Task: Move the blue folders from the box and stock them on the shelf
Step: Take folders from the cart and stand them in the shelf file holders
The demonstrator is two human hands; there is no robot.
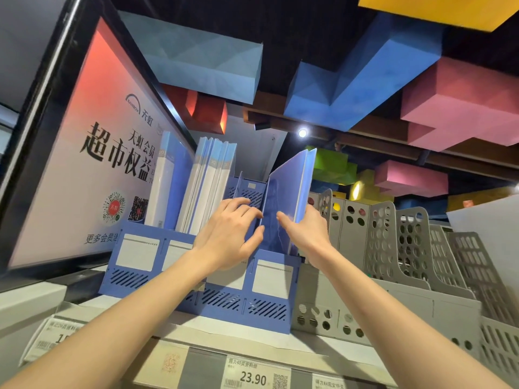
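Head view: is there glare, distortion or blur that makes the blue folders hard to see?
In the head view, wide-angle distortion bends the sign frame; a ceiling spotlight flares slightly; the blue folder in the right hand shows a pale sheen, yet its edges are clear; the price label reads sharp.

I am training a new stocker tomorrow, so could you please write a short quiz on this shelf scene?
1. True or false: the racks to the right of the blue rack are also blue.
2. The right hand pinches the blue folder at which compartment of the blue rack? A) leftmost B) rightmost C) second from left
3. Fill in: the price tag below the blue rack reads ___.

Key: 1 false, they are grey; 2 B; 3 23.90.
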